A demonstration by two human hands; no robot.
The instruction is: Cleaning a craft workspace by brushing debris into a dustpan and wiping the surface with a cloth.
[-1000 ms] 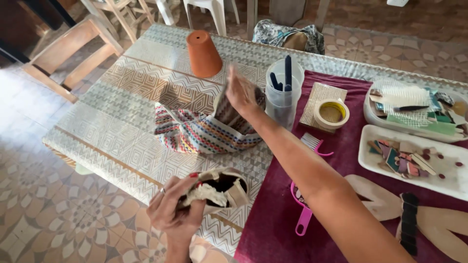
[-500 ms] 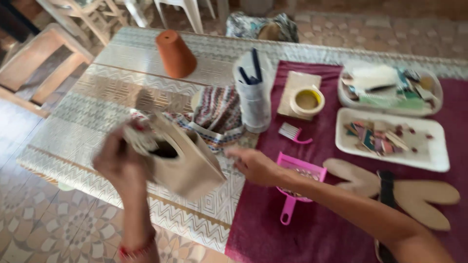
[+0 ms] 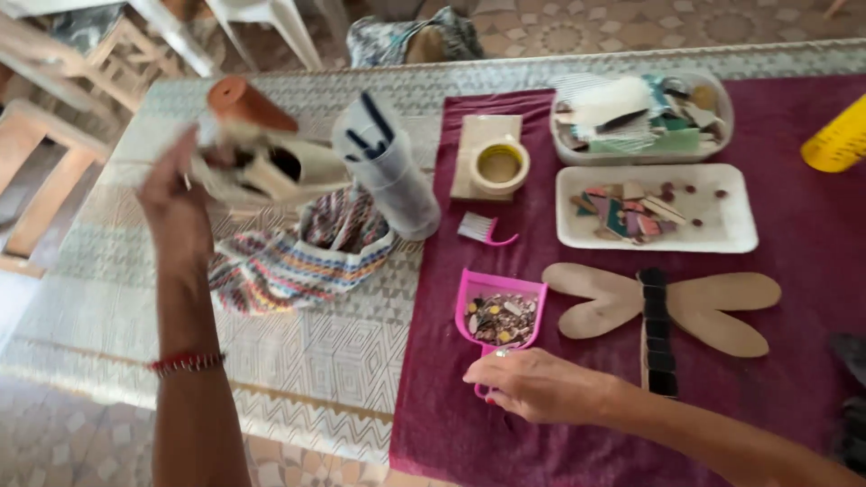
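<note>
My right hand point(image 3: 541, 386) grips the handle of the pink dustpan point(image 3: 501, 316), which lies on the maroon cloth point(image 3: 451, 397) of the surface and is filled with small mosaic pieces. My left hand point(image 3: 176, 203) is raised and closed on a pale paper bag point(image 3: 271, 171), blurred, above the striped woven bag point(image 3: 298, 257). Beside the dustpan lies a cardboard dragonfly point(image 3: 663, 307), and further away a white tray point(image 3: 654, 209) with coloured fragments.

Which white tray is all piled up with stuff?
The far rounded tray, heaped with scraps. The flat rectangular tray nearer the wooden dragonfly has only a few pieces.
</note>
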